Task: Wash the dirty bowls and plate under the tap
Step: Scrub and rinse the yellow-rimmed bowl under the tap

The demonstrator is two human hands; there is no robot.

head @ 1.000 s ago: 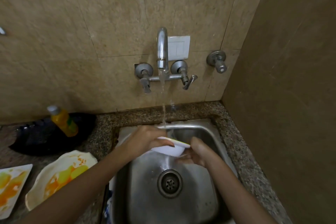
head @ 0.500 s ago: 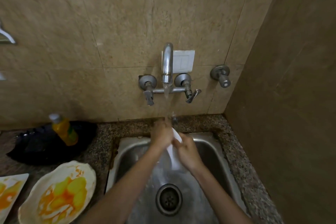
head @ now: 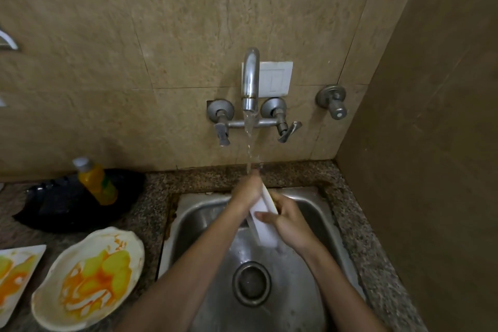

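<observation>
White bowl is over the sink, between my two hands, tipped up on edge so I see it nearly side-on. Long axis runs roughly 11 o'clock to 5 o'clock; rim edge faces 1 o'clock, toward my right palm, base wall toward me. Top end sits right under the water stream from the tap.

Left hand is closed on the bowl's upper end at 11 o'clock, fingers wrapped over it, stream hitting my knuckles. Right hand clamps the 3 o'clock side, thumb laid flat across the white wall, fingers behind the rim — can't see those.

Vs a second ago: bowl was lying near flat, rim up, low in the sink; now it's stood on edge and raised up into the stream. Hands are closer together.

Off to 8 o'clock on the counter: stained oval dish, stained square plate at the frame edge, both streaked orange-yellow. Yellow bottle at 10 o'clock, leaning on a dark tray. Drain at 6 o'clock.
</observation>
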